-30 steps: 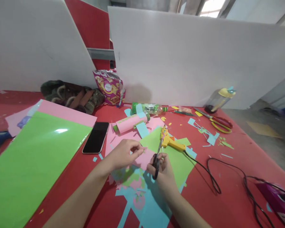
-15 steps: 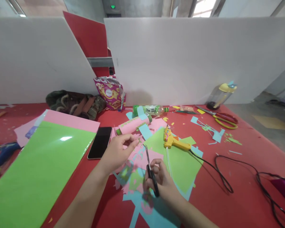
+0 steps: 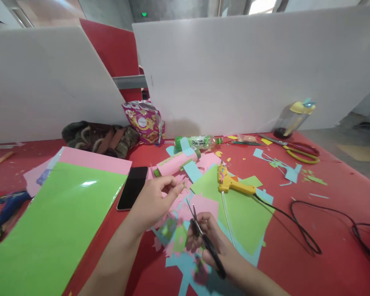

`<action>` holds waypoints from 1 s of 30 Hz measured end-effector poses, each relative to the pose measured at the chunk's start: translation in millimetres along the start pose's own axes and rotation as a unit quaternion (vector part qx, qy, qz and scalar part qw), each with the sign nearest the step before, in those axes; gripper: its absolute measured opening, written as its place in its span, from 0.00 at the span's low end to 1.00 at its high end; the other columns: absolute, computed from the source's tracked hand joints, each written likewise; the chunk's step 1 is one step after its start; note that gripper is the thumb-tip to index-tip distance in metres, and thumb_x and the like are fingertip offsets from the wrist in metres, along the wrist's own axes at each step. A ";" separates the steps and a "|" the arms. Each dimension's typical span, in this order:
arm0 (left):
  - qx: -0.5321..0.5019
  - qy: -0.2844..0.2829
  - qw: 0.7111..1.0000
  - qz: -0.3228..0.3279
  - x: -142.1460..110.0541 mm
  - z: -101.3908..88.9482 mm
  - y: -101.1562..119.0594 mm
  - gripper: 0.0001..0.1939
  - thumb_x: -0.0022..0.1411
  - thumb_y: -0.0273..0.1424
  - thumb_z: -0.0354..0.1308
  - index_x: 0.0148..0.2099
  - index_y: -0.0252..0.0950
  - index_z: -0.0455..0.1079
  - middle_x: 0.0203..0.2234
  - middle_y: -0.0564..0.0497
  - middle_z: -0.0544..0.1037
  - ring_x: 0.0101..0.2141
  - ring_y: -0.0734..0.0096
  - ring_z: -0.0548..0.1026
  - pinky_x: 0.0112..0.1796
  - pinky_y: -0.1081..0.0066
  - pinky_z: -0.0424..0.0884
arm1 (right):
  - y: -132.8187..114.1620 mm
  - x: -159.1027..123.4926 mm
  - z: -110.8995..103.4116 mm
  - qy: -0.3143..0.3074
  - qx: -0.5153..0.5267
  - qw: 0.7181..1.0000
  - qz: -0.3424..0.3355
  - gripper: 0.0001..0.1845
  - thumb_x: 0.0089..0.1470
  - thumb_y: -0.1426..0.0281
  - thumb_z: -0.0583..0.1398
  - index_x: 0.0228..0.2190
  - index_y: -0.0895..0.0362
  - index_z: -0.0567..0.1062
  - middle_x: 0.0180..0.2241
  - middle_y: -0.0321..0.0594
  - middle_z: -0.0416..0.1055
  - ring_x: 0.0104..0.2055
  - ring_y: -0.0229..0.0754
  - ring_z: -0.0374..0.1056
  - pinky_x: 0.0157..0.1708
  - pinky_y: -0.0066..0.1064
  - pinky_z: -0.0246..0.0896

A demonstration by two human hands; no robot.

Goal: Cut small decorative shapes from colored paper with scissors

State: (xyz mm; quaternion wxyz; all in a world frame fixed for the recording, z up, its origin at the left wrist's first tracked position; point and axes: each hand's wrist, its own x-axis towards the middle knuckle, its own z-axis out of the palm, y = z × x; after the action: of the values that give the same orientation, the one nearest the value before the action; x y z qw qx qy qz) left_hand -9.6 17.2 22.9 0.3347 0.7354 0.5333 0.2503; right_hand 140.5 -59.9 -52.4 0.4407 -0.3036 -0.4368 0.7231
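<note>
My right hand [image 3: 208,234] grips black-handled scissors [image 3: 207,241], their blades parted and pointing up and away from me. Between the thumb and fingertips of my left hand [image 3: 158,199] is a tiny green paper piece [image 3: 184,186]; its exact shape is too small to make out. The scissor tips sit a little to the right of and below that piece, not touching it. Under both hands lie pink, blue and green paper scraps [image 3: 200,207]. Just beyond my left hand rests a pink paper-wrapped roll [image 3: 174,163] with green ends.
A yellow glue gun [image 3: 234,183] lies on green paper, its black cord [image 3: 289,222] trailing right. Left are a phone [image 3: 132,187] and large green sheets [image 3: 58,213]. Behind stand a snack bag [image 3: 146,123], a green bottle [image 3: 197,142], large scissors [image 3: 299,152] and a clear container [image 3: 292,119].
The scissors have dropped slightly toward me, away from the green piece, and their blades are wider apart. My left hand keeps its pinch. The whole view has shifted a little.
</note>
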 end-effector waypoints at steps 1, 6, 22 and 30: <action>0.004 -0.006 1.000 0.000 -0.2 0.3 0.9 0.13 0.55 0.35 0.47 0.24 0.32 0.62 0.19 0.54 0.66 0.24 0.77 0.64 0.26 0.78 0.61 | -2.4 0.0 0.0 0.008 -0.011 1.000 0.000 0.29 0.35 0.51 0.61 0.35 0.53 0.57 0.31 0.39 0.60 0.29 0.38 0.59 0.28 0.30 0.54; 0.033 -0.022 0.999 0.026 -0.8 3.3 5.6 0.12 0.54 0.32 0.47 0.21 0.32 0.60 0.17 0.56 0.65 0.22 0.78 0.63 0.25 0.79 0.60 | -13.8 -0.6 -1.3 0.019 -0.052 0.998 0.008 0.30 0.34 0.48 0.59 0.33 0.54 0.57 0.31 0.38 0.59 0.31 0.39 0.57 0.30 0.31 0.53; 0.049 -0.093 0.993 0.046 -4.2 8.0 9.3 0.13 0.55 0.32 0.47 0.21 0.33 0.63 0.17 0.56 0.68 0.22 0.78 0.65 0.24 0.79 0.60 | -8.7 -1.3 -9.5 -0.003 -0.030 1.000 -0.006 0.26 0.39 0.50 0.57 0.33 0.53 0.55 0.27 0.35 0.60 0.25 0.37 0.59 0.25 0.31 0.55; 0.046 -0.099 0.993 0.047 -4.0 9.1 9.5 0.12 0.54 0.32 0.47 0.22 0.32 0.63 0.17 0.55 0.68 0.22 0.78 0.65 0.24 0.79 0.60 | -8.7 -1.7 -8.8 -0.002 -0.013 1.000 0.006 0.26 0.39 0.50 0.58 0.33 0.53 0.55 0.26 0.34 0.60 0.24 0.36 0.60 0.24 0.29 0.56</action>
State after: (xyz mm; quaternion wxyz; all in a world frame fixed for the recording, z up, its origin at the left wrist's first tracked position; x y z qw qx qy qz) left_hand 1.6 9.4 24.1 0.3398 0.7953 0.4734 0.1669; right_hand 151.8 -56.3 -48.3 0.4319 -0.3105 -0.4452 0.7203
